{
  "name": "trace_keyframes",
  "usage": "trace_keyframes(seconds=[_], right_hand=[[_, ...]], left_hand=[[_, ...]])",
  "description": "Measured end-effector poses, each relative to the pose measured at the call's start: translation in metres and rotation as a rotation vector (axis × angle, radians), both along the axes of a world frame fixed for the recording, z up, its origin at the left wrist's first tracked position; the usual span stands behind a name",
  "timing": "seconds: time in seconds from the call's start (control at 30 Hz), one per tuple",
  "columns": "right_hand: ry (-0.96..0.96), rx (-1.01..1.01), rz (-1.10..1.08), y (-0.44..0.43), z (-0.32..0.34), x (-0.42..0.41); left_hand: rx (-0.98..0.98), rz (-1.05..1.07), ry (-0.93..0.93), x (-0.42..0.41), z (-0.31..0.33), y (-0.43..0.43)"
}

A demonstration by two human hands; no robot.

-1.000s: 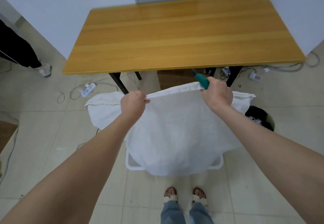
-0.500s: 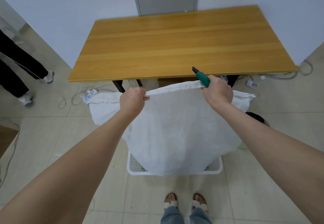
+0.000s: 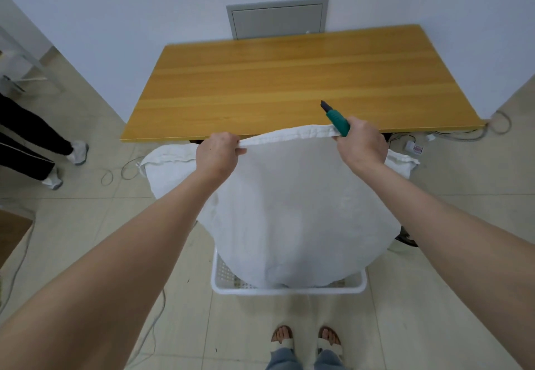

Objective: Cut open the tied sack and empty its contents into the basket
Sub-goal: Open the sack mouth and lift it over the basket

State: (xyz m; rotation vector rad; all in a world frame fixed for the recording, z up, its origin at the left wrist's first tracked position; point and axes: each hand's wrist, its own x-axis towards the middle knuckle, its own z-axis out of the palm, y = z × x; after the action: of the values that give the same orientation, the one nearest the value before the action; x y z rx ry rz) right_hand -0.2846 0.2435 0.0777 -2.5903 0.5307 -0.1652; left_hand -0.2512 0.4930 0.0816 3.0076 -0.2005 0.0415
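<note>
The left hand [image 3: 217,153] grips the upper hem of the white sack [image 3: 304,210], with its fingers curled around the cloth. The right hand [image 3: 362,145] clamps the same hem further right, together with a green-handled cutter [image 3: 337,119] whose dark tip points over the near edge of the wooden table [image 3: 289,80]. The sack hangs between both hands, and its lower end reaches into the white basket [image 3: 289,291] on the tiled floor [image 3: 434,311].
</note>
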Motion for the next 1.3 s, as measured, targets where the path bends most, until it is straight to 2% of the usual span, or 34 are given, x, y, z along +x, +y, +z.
trace_keyframes(seconds=[0.17, 0.3, 0.4, 0.6, 0.77, 0.87, 0.97, 1.1, 1.2, 1.3], right_hand=[[-0.026, 0.005, 0.022, -0.005, -0.001, 0.005], [0.062, 0.042, 0.054, -0.005, -0.021, -0.001], [0.116, 0.070, 0.100, -0.006, -0.033, -0.004], [0.315, 0.032, 0.161, -0.004, -0.044, 0.004], [0.377, -0.026, 0.103, -0.005, -0.063, 0.007], [0.321, -0.070, 0.076, 0.001, -0.073, 0.006], [0.174, -0.016, 0.229, 0.010, -0.079, 0.002], [0.373, -0.012, 0.546, 0.024, -0.094, -0.003], [0.476, -0.062, 0.600, 0.027, -0.115, -0.008], [0.493, -0.090, 0.568, 0.032, -0.136, -0.014]], left_hand=[[-0.014, -0.038, 0.000, 0.009, 0.002, 0.005], [-0.067, -0.008, 0.159, 0.006, -0.019, 0.009], [-0.184, -0.005, 0.283, 0.008, -0.030, 0.012], [-0.315, 0.008, 0.422, 0.012, -0.040, 0.012], [-0.418, 0.063, 0.507, 0.005, -0.059, 0.008], [-0.383, 0.081, 0.600, 0.001, -0.072, 0.005], [-0.384, 0.139, 0.669, 0.002, -0.083, 0.003], [-0.407, 0.202, 0.776, 0.008, -0.089, 0.003], [-0.500, 0.287, 0.883, 0.012, -0.092, 0.006], [-0.556, 0.335, 0.966, 0.012, -0.093, 0.010]])
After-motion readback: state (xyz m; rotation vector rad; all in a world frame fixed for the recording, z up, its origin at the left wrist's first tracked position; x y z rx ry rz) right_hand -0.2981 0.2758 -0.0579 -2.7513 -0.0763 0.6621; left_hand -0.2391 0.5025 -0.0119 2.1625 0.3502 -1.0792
